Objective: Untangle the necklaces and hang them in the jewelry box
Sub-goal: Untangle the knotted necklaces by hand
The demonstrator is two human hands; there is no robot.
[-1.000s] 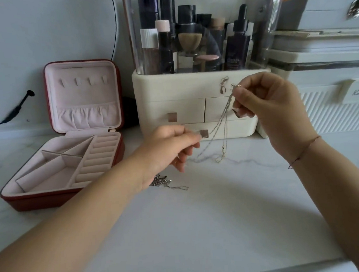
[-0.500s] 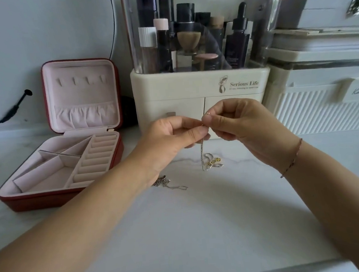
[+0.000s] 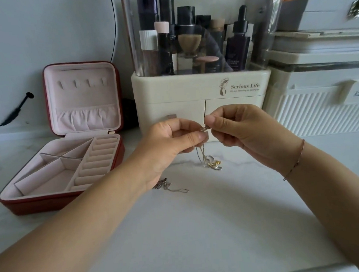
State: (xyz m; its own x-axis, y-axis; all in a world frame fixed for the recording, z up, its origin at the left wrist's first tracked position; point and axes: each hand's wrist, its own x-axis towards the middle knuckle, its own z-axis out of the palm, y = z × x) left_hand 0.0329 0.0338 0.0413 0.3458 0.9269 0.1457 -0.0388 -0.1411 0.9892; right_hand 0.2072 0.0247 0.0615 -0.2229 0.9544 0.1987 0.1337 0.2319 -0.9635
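Since a second ago your right hand (image 3: 244,135) has dropped from up beside the organizer (image 3: 182,97) to meet your left hand (image 3: 166,143), and the slack now pools on the tabletop (image 3: 202,229). Head view: both hands pinch the tangled necklaces (image 3: 203,155) at their top end, fingertips nearly touching, so you're mid-untangling. A spare necklace (image 3: 169,186) lies by your left wrist. Next, tease the strands apart gently, then carry one to the hooks (image 3: 81,83) in the open jewelry box (image 3: 41,204).

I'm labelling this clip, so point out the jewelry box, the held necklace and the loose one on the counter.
jewelry box (image 3: 41,204): head view, red front wall.
held necklace (image 3: 213,165): head view, pendant end.
loose necklace (image 3: 162,183): head view, bunched end.
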